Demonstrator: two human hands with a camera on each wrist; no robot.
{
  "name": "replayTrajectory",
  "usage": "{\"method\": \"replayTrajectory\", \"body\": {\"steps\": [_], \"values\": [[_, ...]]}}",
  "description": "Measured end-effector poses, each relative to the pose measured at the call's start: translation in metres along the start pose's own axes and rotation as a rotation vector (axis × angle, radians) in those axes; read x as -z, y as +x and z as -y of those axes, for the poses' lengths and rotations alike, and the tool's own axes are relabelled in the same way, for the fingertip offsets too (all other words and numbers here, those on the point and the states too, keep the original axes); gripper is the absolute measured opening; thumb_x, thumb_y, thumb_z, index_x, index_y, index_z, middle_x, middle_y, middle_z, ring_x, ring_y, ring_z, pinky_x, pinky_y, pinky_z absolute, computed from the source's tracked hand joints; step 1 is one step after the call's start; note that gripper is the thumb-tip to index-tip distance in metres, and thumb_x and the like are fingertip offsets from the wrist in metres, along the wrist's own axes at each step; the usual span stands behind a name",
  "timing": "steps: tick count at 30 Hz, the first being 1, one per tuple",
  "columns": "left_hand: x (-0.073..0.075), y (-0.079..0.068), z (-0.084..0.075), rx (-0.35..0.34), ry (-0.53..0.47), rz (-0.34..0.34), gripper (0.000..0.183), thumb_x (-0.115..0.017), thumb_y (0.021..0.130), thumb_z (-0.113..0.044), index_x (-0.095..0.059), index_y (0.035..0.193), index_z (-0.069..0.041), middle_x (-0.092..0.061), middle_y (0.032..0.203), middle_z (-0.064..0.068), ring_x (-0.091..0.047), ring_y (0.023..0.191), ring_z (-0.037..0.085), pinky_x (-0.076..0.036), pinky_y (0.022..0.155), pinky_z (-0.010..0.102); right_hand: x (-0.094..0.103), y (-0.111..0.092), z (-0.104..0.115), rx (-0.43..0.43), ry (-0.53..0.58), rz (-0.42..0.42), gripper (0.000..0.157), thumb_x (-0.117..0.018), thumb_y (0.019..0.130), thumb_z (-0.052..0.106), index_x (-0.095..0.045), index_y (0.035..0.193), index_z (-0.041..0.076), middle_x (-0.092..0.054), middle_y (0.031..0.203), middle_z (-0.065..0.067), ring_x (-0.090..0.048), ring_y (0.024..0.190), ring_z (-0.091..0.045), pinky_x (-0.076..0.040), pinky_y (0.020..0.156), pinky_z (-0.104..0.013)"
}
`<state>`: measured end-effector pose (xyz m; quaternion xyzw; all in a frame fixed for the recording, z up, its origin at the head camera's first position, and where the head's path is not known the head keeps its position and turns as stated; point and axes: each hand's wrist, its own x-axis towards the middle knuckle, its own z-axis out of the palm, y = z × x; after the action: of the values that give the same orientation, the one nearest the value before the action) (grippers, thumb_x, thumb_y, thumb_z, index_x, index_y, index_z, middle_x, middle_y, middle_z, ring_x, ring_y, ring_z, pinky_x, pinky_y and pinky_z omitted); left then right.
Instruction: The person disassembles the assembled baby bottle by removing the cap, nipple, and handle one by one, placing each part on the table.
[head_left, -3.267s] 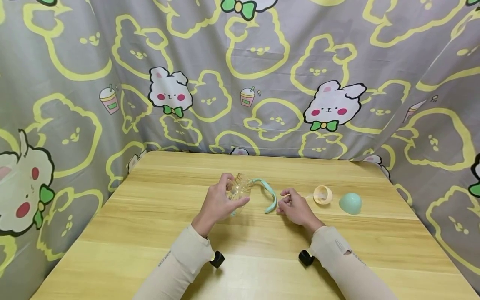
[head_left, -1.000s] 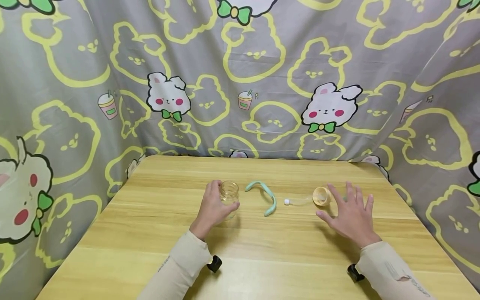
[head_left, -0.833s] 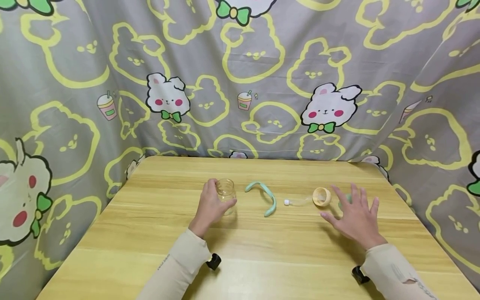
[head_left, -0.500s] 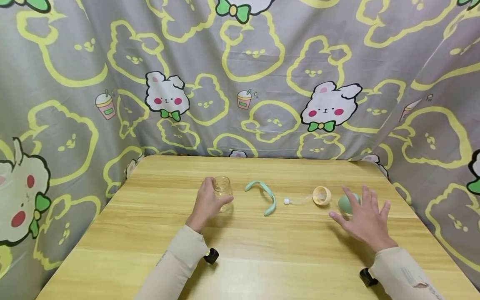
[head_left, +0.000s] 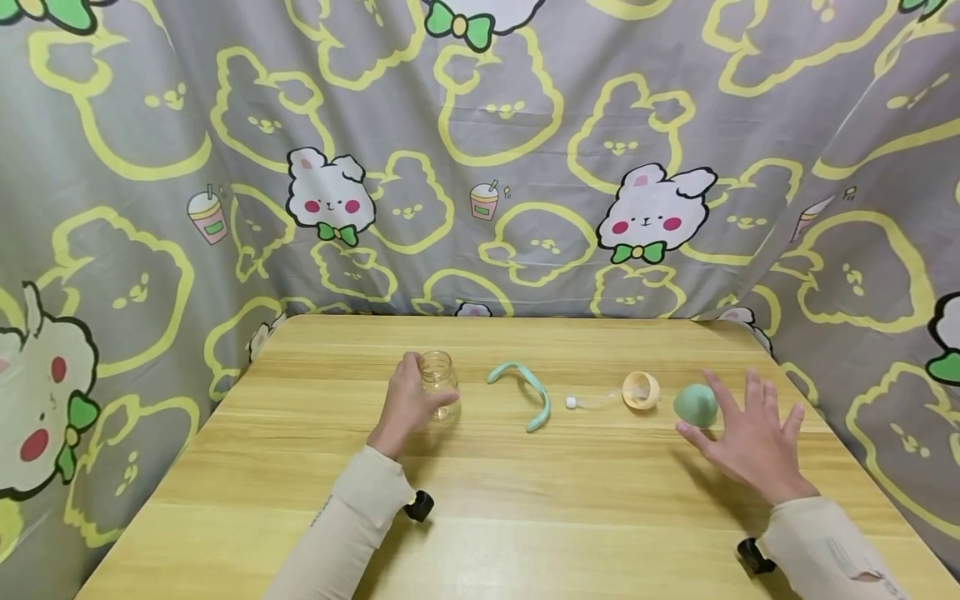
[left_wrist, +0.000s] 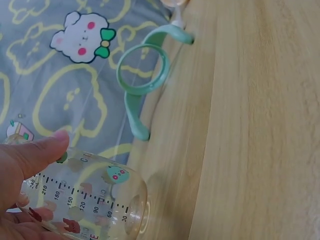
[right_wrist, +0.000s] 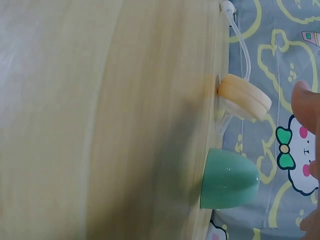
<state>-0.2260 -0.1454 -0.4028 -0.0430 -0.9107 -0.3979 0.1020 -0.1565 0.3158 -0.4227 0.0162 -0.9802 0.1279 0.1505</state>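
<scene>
My left hand (head_left: 405, 404) grips a clear amber-tinted baby bottle (head_left: 442, 387) with an open mouth, held upright. In the left wrist view, the bottle (left_wrist: 95, 200) shows a millilitre scale, and my thumb lies along its side. To its right lies a mint green bottle handle (head_left: 545, 402) with a ring in its middle. My right hand (head_left: 753, 437) is spread and holds nothing, close beside a green domed cap (head_left: 694, 406). Left of the cap sits a peach collar ring (head_left: 636, 405), joined to a clear straw tube (right_wrist: 245, 52) with a white end (head_left: 572, 402).
Everything rests on a wood-grain table (head_left: 480, 517). A grey curtain (head_left: 420, 100) with rabbit prints hangs behind the table and along both sides. Black wrist cameras (head_left: 420, 506) sit under both beige sleeves (head_left: 337, 517).
My left hand has carried the bottle leftward, away from the handle. My right hand has moved from beside the handle rightward, passing over the collar and cap, and spread its fingers.
</scene>
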Motion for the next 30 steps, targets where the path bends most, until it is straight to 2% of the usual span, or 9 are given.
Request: {"method": "replayTrajectory", "body": {"steps": [7, 21, 26, 30], "values": [[0.001, 0.003, 0.004, 0.025, 0.003, 0.021, 0.078, -0.084, 0.076, -0.024, -0.039, 0.132, 0.006, -0.050, 0.128, 0.026, -0.049, 0.119, 0.040, -0.041, 0.098, 0.048, 0.002, -0.003, -0.004, -0.015, -0.001, 0.004, 0.091, -0.058, 0.086, 0.062, -0.017, 0.156, 0.020, 0.004, 0.150, -0.041, 0.006, 0.135, -0.060, 0.021, 0.094, -0.071], [0.002, 0.002, 0.014, 0.037, 0.004, -0.020, 0.077, -0.086, 0.074, -0.026, -0.039, 0.126, 0.006, -0.053, 0.118, 0.026, -0.053, 0.109, 0.040, -0.042, 0.093, 0.049, -0.001, -0.008, -0.005, -0.021, 0.007, -0.010, 0.091, -0.059, 0.086, 0.061, -0.020, 0.155, 0.017, 0.001, 0.150, -0.041, 0.001, 0.134, -0.062, 0.021, 0.094, -0.071], [0.003, 0.000, 0.014, 0.035, 0.001, -0.021, 0.084, -0.085, 0.075, -0.028, -0.035, 0.132, 0.006, -0.051, 0.121, 0.026, -0.051, 0.113, 0.041, -0.041, 0.095, 0.051, -0.001, -0.008, -0.003, -0.019, 0.007, -0.014, 0.090, -0.059, 0.087, 0.060, -0.020, 0.155, 0.017, -0.001, 0.150, -0.041, 0.001, 0.135, -0.061, 0.019, 0.094, -0.073], [0.008, -0.004, 0.015, 0.057, 0.007, 0.009, 0.092, -0.082, 0.077, -0.038, -0.030, 0.140, 0.005, -0.048, 0.129, 0.028, -0.049, 0.118, 0.044, -0.040, 0.096, 0.054, 0.000, -0.008, -0.003, -0.023, 0.008, -0.014, 0.090, -0.059, 0.087, 0.060, -0.019, 0.155, 0.018, -0.001, 0.150, -0.041, 0.001, 0.135, -0.061, 0.017, 0.094, -0.074]]}}
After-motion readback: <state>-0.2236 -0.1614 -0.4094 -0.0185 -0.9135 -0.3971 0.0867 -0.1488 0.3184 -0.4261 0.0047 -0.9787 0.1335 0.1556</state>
